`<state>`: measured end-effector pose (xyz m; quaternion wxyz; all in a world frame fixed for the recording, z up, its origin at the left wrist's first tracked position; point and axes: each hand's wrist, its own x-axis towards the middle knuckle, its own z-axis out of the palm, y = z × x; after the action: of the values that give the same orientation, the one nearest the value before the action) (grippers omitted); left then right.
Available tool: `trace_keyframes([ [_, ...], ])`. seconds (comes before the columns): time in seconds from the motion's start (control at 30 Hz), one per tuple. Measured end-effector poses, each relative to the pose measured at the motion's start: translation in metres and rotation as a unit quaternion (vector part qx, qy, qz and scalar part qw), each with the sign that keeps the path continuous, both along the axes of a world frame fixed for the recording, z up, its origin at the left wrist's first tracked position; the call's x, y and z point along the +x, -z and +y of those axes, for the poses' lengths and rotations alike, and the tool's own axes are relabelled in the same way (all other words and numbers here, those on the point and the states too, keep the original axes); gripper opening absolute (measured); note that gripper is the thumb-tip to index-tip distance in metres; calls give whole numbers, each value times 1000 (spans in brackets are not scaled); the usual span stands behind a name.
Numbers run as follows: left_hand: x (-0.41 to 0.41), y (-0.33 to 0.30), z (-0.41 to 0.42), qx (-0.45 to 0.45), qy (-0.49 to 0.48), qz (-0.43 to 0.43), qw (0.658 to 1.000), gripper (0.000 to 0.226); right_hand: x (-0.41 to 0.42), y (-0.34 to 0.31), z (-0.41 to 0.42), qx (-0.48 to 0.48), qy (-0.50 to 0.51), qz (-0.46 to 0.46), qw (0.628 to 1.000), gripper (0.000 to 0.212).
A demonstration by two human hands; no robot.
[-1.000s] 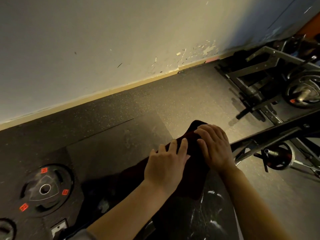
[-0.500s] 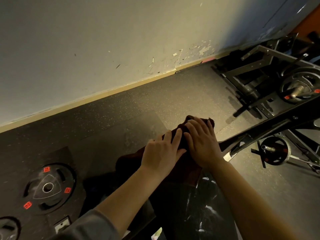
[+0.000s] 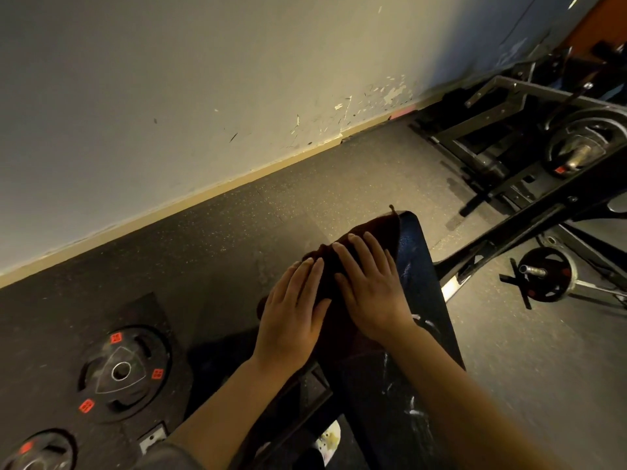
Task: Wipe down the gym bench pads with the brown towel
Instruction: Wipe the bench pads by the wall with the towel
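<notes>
Both the left hand (image 3: 291, 313) and the right hand (image 3: 373, 286) press flat, fingers straight, on the brown towel (image 3: 366, 232) at the far end of the bench (image 3: 424, 300); pushed further, the towel could slip off onto the floor.

Both forearms are bare from elbow to wrist. The left hand (image 3: 291, 320) and right hand (image 3: 373, 296) wear no gloves, rings or watch. A grey sleeve (image 3: 163, 457) shows at the left elbow, by the frame's lower edge.
</notes>
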<state>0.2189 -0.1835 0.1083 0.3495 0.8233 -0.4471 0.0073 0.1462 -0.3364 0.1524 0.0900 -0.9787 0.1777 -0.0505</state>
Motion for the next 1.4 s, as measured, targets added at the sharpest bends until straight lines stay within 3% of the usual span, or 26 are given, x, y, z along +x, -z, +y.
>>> trace_keyframes([
  [0.13,-2,-2,-2,-9,-4,27,1000,53,-6,3,6,12,-1,-12,1000,51],
  [0.33,12,-21,-28,102,9,11,995,59,-7,10,-9,17,10,22,1000,60],
  [0.5,28,-37,-52,145,60,-51,986,59,1,5,-35,24,47,26,998,76],
  [0.63,33,-48,-65,226,105,-65,966,58,-2,13,-49,7,46,14,999,70],
  [0.9,27,-58,-115,288,123,-156,937,60,-14,28,-82,29,95,-15,995,75],
  [1.03,22,-61,-153,326,120,-168,923,57,-23,44,-101,43,108,-127,985,57],
  [1.17,23,-65,-177,353,125,-167,912,54,-24,59,-114,42,104,-238,965,53],
  [1.4,23,-67,-214,377,151,-212,889,62,-28,68,-130,67,128,-298,943,48],
])
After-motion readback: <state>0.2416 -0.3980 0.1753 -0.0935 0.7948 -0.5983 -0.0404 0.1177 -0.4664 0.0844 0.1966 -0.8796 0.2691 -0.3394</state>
